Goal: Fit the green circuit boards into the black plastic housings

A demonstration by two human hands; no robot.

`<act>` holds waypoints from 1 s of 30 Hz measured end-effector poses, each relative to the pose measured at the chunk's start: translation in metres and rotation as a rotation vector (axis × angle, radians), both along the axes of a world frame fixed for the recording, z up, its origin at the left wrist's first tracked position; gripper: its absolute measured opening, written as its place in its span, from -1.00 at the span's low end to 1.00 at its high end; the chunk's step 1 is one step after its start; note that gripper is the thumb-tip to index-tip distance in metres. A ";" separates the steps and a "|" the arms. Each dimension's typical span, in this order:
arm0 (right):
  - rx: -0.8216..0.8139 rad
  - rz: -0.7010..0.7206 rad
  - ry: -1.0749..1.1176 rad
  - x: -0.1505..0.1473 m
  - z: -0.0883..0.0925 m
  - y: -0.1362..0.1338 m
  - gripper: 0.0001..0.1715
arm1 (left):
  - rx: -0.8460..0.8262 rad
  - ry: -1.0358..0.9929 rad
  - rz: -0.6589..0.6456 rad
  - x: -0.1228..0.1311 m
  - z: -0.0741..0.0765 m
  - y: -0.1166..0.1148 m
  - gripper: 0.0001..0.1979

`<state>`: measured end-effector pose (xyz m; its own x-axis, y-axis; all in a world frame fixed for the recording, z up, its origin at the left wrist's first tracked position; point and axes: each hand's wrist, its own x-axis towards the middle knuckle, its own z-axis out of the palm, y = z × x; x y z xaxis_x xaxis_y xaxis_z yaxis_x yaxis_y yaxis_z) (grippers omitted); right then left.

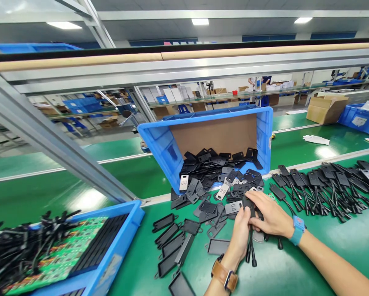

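My left hand (241,231), with a brown watch strap at the wrist, grips a small black plastic case (248,207) from its near left side. My right hand (269,214), wearing a blue wristband, closes over the same case from the right, fingers on its top. Black cables with connector ends (252,255) hang from the case toward me. Beyond the hands lies a pile of flat black covers (207,207), with a few silver-looking ones among them. Open black case shells (172,244) lie to the left on the green table. The fingers hide part of the case.
A blue bin (266,135) tipped on its side spills black covers. Finished-looking cabled black cases (315,181) lie in rows at right. A blue tray (123,242) at left holds green circuit boards (76,242) and cables. A metal frame post (64,144) slants at left; a white glove (316,139) lies farther back.
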<state>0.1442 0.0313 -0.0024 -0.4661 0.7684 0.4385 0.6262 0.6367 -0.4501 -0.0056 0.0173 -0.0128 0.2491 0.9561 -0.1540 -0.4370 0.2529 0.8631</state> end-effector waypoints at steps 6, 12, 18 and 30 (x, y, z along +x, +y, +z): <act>0.113 0.008 -0.055 -0.002 0.002 -0.002 -0.22 | -0.049 -0.038 0.027 -0.003 -0.010 0.002 -0.39; 0.170 0.028 -0.063 -0.001 0.000 0.000 -0.22 | -0.053 -0.048 0.003 -0.003 -0.007 0.002 -0.34; 0.172 0.043 -0.061 -0.001 0.002 0.000 -0.21 | -0.045 -0.030 -0.020 -0.003 -0.007 0.001 -0.34; 0.063 0.058 0.046 -0.004 0.002 -0.002 -0.08 | 0.174 0.097 -0.008 -0.003 -0.004 0.005 -0.66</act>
